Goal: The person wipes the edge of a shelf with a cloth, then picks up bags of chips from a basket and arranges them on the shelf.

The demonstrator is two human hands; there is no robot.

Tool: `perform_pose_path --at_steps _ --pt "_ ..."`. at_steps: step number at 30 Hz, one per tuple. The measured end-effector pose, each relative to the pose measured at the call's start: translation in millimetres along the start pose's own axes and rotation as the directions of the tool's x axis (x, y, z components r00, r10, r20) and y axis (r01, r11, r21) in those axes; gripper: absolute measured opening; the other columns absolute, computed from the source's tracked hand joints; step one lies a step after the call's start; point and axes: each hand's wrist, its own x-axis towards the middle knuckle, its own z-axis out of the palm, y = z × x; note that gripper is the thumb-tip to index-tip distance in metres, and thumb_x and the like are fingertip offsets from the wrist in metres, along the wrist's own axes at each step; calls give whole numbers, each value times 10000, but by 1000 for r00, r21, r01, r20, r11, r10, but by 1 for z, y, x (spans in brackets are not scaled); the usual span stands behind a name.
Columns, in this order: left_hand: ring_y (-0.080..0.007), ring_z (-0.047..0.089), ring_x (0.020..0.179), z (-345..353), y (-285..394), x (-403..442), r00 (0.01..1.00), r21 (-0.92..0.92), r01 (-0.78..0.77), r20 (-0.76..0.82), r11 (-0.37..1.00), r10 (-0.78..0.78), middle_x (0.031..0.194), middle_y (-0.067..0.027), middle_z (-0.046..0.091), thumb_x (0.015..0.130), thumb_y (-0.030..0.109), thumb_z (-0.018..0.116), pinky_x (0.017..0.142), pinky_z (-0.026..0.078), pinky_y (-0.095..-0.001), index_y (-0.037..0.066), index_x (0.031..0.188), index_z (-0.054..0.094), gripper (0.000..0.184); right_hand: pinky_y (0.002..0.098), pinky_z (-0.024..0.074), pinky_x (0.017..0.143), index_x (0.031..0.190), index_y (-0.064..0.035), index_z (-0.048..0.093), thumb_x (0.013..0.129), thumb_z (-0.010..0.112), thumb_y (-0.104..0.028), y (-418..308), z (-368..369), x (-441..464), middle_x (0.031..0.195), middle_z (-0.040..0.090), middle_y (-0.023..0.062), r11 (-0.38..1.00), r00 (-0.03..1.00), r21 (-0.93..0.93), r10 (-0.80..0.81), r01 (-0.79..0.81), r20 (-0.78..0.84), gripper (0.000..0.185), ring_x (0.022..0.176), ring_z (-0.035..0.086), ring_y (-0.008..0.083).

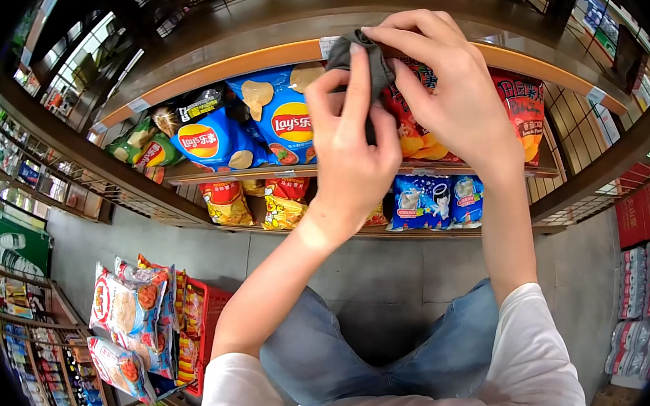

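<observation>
A dark grey cloth (343, 52) is bunched up at the orange front edge of the upper shelf (250, 57). My left hand (350, 135) is closed on it from below, index finger pointing up. From the right, my right hand (441, 77) pinches the top of the cloth between thumb and fingers. Just behind my hands are blue Lay's chip bags (280, 126) on the left and red chip bags (522, 108) on the right, standing on the shelf below.
Lower down stand yellow-red snack bags (286, 204) and blue snack bags (425, 202). At the lower left, a red basket (210, 321) holds several chip bags (130, 313). Bottle packs (645, 283) are stacked at the right. My knees face the shelf.
</observation>
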Motion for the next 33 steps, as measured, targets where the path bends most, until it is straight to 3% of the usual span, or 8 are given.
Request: perform_pose_path --at_steps 6,9,12,17,23,25,29,33 --pt "-285 567 933 15 11 3 999 -68 -10 -49 998 6 1070 -186 539 806 -74 568 805 497 -346 -24 1357 547 553 396 437 951 1072 14 676 820 599 48 3 -22 -6 1038 634 122 986 993 -148 -87 75 -78 265 1036 568 303" --pt "-279 572 926 11 12 6 997 -1 -45 -58 999 45 1050 -181 536 781 -74 560 782 505 -345 -19 1340 569 561 387 455 914 1057 6 684 814 616 45 5 -42 -12 1015 647 112 972 995 -235 4 -26 -96 255 1023 573 303" --pt "-269 584 882 15 13 5 997 -25 -60 -54 998 59 1059 -175 521 779 -78 559 764 505 -332 -20 1332 576 556 387 476 879 1020 -16 706 817 637 32 8 -56 -13 994 659 112 967 980 -164 192 -196 -41 221 1000 593 304" --pt "-228 613 751 36 29 0 996 -201 -46 63 979 60 1069 -166 494 753 -118 563 695 510 -310 -18 1309 596 566 383 492 853 979 -8 717 825 634 29 9 -54 -11 972 672 119 973 979 -122 190 -197 -72 179 969 614 311" --pt "-239 568 736 18 13 5 997 -30 -72 23 997 73 1074 -167 473 741 -121 559 676 503 -352 -20 1305 587 574 368 521 807 996 5 717 832 633 25 19 -82 -21 961 688 145 942 970 -235 221 -238 -97 185 887 660 301" --pt "-213 594 778 34 21 3 986 4 -160 -39 987 160 1085 -154 472 772 -140 525 686 503 -303 -27 1303 600 548 349 529 778 1006 9 717 842 617 22 20 -90 -21 971 693 143 947 955 -129 291 -295 -49 193 844 676 274" --pt "-222 610 756 57 46 0 992 -225 -48 100 973 73 1094 -164 468 762 -148 542 675 505 -292 -34 1315 584 567 336 536 793 1018 21 715 850 613 16 19 -96 -19 979 693 146 927 930 -83 367 -366 7 197 852 683 250" --pt "-209 605 786 45 33 4 991 -26 -132 22 991 132 1057 -142 508 787 -92 521 709 510 -296 0 1236 661 479 347 537 826 1071 -2 707 848 641 -16 21 -111 -32 1047 678 136 920 947 -233 320 -316 -23 234 917 661 279"
